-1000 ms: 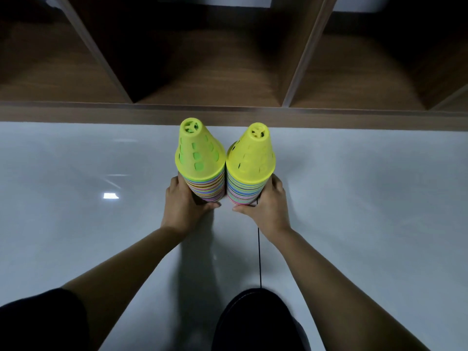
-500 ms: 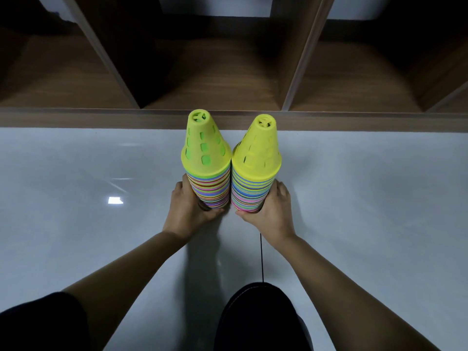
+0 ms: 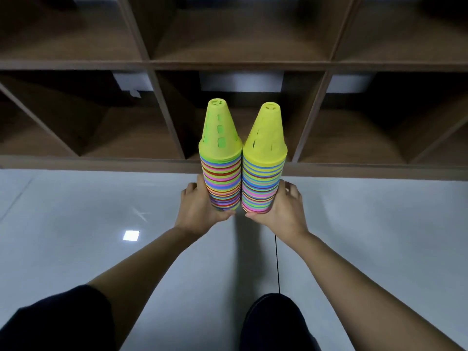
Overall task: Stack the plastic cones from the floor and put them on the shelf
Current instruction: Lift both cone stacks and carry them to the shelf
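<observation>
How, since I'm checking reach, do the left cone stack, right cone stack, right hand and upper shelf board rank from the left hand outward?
1. left cone stack: gripped by left hand.
2. right cone stack: just rightward.
3. right hand: beyond that stack.
4. upper shelf board: far ahead.

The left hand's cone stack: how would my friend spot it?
Before the wooden shelf, two striped cone stacks are held side by side. Take the stack in the left hand. Its lime top cone shows green squares; the right stack's is yellow.
</observation>
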